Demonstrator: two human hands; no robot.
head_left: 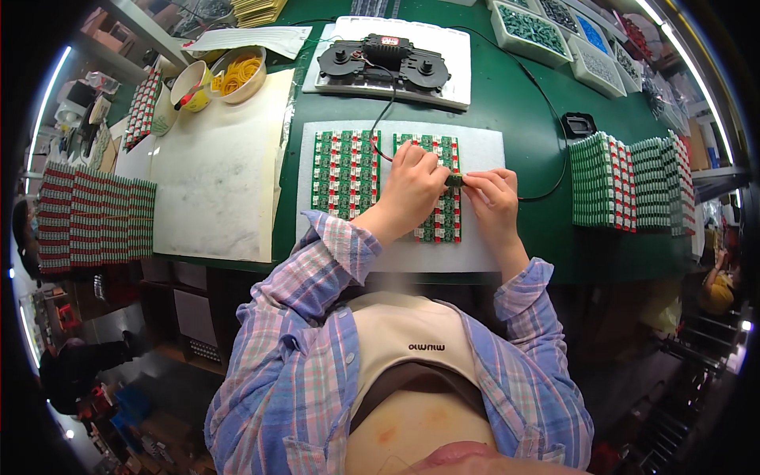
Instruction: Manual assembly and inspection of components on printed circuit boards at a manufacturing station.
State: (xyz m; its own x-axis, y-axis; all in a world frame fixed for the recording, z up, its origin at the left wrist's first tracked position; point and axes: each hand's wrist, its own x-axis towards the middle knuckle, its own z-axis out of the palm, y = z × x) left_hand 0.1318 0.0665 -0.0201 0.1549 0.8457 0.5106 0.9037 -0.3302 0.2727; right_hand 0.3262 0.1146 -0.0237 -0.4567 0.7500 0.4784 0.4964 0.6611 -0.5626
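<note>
Two green circuit board panels with red and white parts lie on a white foam sheet [475, 158]: the left panel [345, 174] and the right panel [439, 226]. My left hand [412, 186] rests over the right panel, fingers closed on a small dark part [454, 180]. My right hand [492, 194] pinches the same part from the right side. A black cable [384, 119] runs from the hands up to a black device [384, 57] on a white tray.
Stacks of green boards stand at the right [625, 182] and at the left [95, 218]. A white sheet [214, 174] covers the left table. A bowl of yellow rubber bands [239, 73], a cup [188, 85], and bins of small parts [530, 30] sit at the back.
</note>
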